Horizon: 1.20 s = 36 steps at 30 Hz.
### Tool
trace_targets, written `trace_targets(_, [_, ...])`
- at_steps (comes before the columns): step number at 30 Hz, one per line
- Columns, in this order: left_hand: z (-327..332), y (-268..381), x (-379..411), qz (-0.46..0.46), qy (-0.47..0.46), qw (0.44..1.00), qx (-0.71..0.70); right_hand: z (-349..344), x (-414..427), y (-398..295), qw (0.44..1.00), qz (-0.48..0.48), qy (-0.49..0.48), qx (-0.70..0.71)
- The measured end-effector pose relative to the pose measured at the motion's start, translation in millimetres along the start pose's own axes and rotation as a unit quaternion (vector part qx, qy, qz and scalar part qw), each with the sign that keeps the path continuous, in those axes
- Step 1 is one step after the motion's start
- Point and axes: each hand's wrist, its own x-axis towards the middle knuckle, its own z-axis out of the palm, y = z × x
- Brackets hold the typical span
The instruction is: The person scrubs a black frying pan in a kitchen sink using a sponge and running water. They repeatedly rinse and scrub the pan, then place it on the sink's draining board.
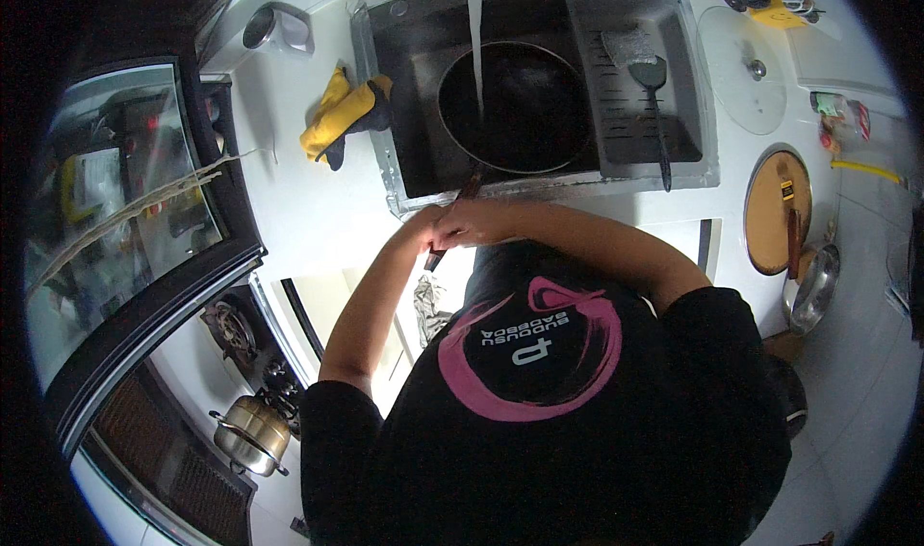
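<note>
A dark wok (516,109) lies in the left basin of a black double sink (415,174), and a stream of tap water (476,48) falls into it. Its brown handle (469,185) reaches over the sink's front edge towards me. Both my left hand (430,227) and my right hand (463,223) are closed around this handle, pressed together, so some fingers are hidden. A black spatula (653,113) and a silvery scouring pad (626,48) rest on the ribbed right part of the sink.
Left of the sink are a yellow and black cloth or glove (345,117) and a metal cup (271,32). At the right lie a glass lid (747,70), a round wooden board (776,218) and a steel pan (814,290). A steel pot (253,434) stands at the lower left.
</note>
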Motion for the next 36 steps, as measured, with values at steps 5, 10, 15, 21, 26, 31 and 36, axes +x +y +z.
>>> trace_targets(5, [39.7, 26.6, -25.2, -0.014, 0.054, 0.997, -0.047, -20.1, -53.0, 34.5, 0.877, 0.431, 0.149, 0.153])
trace_targets(10, [43.5, 28.0, -33.8, 0.009, 0.045, 0.999, 0.007, -7.1, -74.6, 39.5, 0.924, 0.284, 0.137, -0.217])
trace_targets(15, [42.0, 20.4, -48.2, 0.013, 0.037, 0.997, -0.067, -15.4, -60.5, 54.5, 0.862, 0.497, 0.038, 0.091])
trace_targets(21, [17.6, 14.9, -67.6, -0.015, 0.019, 0.995, -0.097, -29.2, -65.8, 41.8, 0.777, 0.518, 0.073, 0.350])
trace_targets(26, [30.8, 5.5, -58.0, 0.019, 0.087, 0.996, -0.030, -16.2, -53.6, 40.2, 0.746, 0.489, 0.150, 0.425])
trace_targets(31, [52.1, -11.2, -52.5, 0.047, 0.171, 0.984, 0.003, 0.1, -30.5, 42.7, 0.752, 0.511, 0.063, 0.412])
trace_targets(36, [60.8, -15.4, -56.6, 0.130, 0.287, 0.925, 0.211, -4.8, -31.4, 47.8, 0.784, 0.512, 0.054, 0.347])
